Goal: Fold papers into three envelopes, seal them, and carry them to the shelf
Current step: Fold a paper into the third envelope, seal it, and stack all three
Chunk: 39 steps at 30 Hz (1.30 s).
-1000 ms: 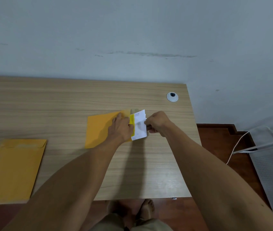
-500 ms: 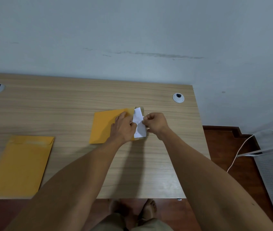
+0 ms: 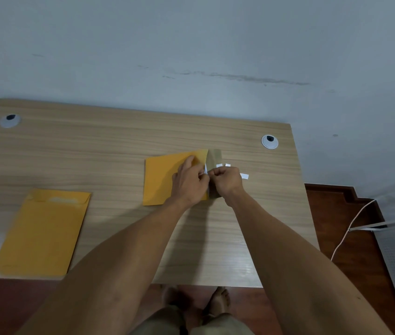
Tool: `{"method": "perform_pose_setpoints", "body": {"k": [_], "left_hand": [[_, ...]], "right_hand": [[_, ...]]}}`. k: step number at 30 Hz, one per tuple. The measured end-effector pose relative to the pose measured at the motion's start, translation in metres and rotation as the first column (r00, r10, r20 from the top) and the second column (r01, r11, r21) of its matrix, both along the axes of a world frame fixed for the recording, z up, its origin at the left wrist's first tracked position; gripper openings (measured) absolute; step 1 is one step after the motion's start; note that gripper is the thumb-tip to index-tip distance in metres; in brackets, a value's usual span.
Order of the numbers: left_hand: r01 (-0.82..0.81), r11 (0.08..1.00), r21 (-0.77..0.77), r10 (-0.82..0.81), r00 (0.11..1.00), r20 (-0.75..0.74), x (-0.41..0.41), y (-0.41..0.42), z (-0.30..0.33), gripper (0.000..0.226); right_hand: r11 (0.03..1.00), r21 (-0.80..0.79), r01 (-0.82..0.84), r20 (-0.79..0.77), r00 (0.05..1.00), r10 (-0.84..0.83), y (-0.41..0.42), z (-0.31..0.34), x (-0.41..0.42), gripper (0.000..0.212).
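— Where is the envelope being worked on?

— A yellow-orange paper envelope [image 3: 160,180] lies flat on the light wood-grain bench [image 3: 119,146], right of the middle, its open end turned to the right. Its dull brownish flap [image 3: 213,158] lies open on the bench past that end.

— And the hands?

— The left hand [image 3: 190,183] rests on the right end of that envelope, fingers curled, thumb and forefinger pinching a small white piece of paper [image 3: 205,169] at the mouth. The right hand [image 3: 226,181] is clenched just beside it, knuckles up, over the flap; the two hands touch. White bits of paper [image 3: 244,176] stick out past the right fist at its top and right side, so it grips paper as well, though how the fingers lie around it I cannot tell.

— Anything else on the bench?

— A second yellow-orange paper envelope [image 3: 41,233] lies well apart at the near left, flap at its far end folded down, with a pale streak on the flap. Two round grey cable grommets [image 3: 269,141] sit near the far corners. A white cable [image 3: 351,226] runs across the dark red wooden floor [image 3: 331,213] to the right.
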State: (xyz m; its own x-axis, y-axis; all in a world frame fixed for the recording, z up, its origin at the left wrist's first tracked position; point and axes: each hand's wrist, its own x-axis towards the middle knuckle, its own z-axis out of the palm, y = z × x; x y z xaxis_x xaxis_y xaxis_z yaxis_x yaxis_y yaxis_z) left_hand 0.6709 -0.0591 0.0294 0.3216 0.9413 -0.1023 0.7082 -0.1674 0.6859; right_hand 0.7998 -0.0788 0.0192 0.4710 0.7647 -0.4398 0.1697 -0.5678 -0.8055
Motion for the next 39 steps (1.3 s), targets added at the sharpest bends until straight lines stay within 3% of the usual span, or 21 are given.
{"method": "perform_pose_setpoints", "body": {"k": [5, 8, 11, 18, 26, 28, 31, 32, 36, 39], "left_hand": [[0.018, 1.000, -0.010, -0.018, 1.000, -0.001, -0.016, 0.001, -0.008, 0.022], [-0.021, 0.999, -0.048, 0.019, 0.999, -0.044, -0.033, 0.007, -0.016, 0.024], [-0.049, 0.995, -0.083, 0.041, 0.994, -0.105, -0.057, 0.019, -0.028, 0.009], [0.093, 0.977, -0.191, -0.136, 0.965, -0.222, -0.088, 0.040, -0.049, 0.031], [0.183, 0.965, -0.190, -0.247, 0.880, -0.407, -0.091, 0.031, -0.066, 0.042], [0.181, 0.974, -0.134, -0.223, 0.865, -0.450, -0.090, 0.028, -0.065, 0.043], [0.143, 0.988, -0.062, -0.153, 0.827, -0.541, -0.088, 0.023, -0.064, 0.046], [0.125, 0.991, -0.041, -0.126, 0.811, -0.572, -0.087, 0.021, -0.064, 0.047], [0.060, 0.998, -0.001, -0.046, 0.767, -0.640, -0.083, 0.012, -0.062, 0.053], [0.004, 0.999, -0.036, -0.026, 0.781, -0.624, -0.079, 0.004, -0.060, 0.054]], "right_hand": [[1.000, -0.008, 0.007, -0.052, 0.999, -0.007, -0.003, -0.007, -0.011, 0.014], [1.000, -0.027, -0.014, -0.060, 0.998, 0.012, -0.006, -0.014, -0.015, 0.021], [0.997, -0.034, -0.065, -0.072, 0.995, 0.063, -0.010, -0.020, -0.015, 0.034], [0.981, -0.093, -0.173, -0.093, 0.982, 0.164, -0.019, -0.031, -0.009, 0.029], [0.994, -0.079, -0.074, 0.043, 0.996, 0.078, -0.021, -0.044, 0.002, 0.024], [0.993, -0.085, -0.076, 0.170, 0.981, 0.090, -0.028, -0.042, 0.001, 0.025], [0.979, -0.087, -0.186, 0.565, 0.800, 0.202, -0.040, -0.038, -0.005, 0.027], [0.955, -0.117, -0.272, 0.626, 0.726, 0.283, -0.042, -0.037, -0.009, 0.025], [0.755, -0.358, -0.550, 0.610, 0.474, 0.635, -0.042, -0.041, -0.025, 0.035], [0.723, -0.405, -0.560, 0.601, 0.433, 0.671, -0.039, -0.046, -0.038, 0.047]]}}
